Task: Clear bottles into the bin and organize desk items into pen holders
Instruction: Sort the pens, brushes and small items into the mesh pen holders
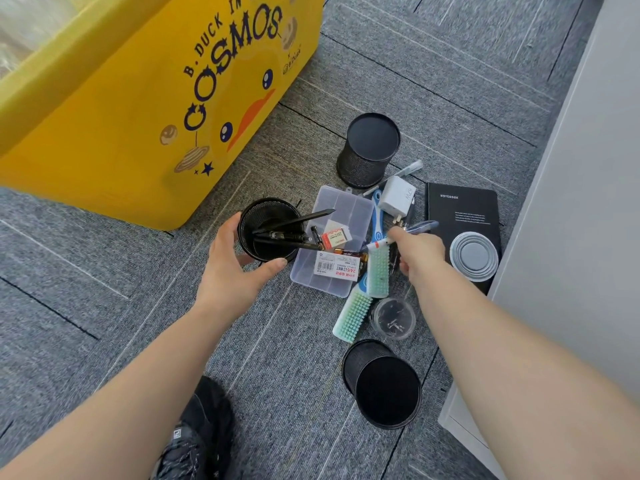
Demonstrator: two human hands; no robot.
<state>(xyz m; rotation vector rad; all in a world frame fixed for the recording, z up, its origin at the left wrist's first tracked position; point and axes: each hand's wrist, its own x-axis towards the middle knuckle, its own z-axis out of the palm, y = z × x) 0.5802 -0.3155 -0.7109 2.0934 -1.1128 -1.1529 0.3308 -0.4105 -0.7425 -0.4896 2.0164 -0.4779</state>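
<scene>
Grey carpet (104, 306) by yellow bin (121, 116); left grip (235, 268) around pen holder (264, 212), right grip (420, 252) tight on pen (424, 225).

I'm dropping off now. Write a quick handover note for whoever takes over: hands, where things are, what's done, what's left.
Left hand grips a holder with dark pens in it. Right hand pinches a pen beside the brushes.
Far holder and near holder look empty; yellow bin sits beyond the left hand.
Done: some pens stowed; no bottles in view.
Left: drop this pen in, then sort brushes, charger, and the eraser and batteries on the clear box.
</scene>
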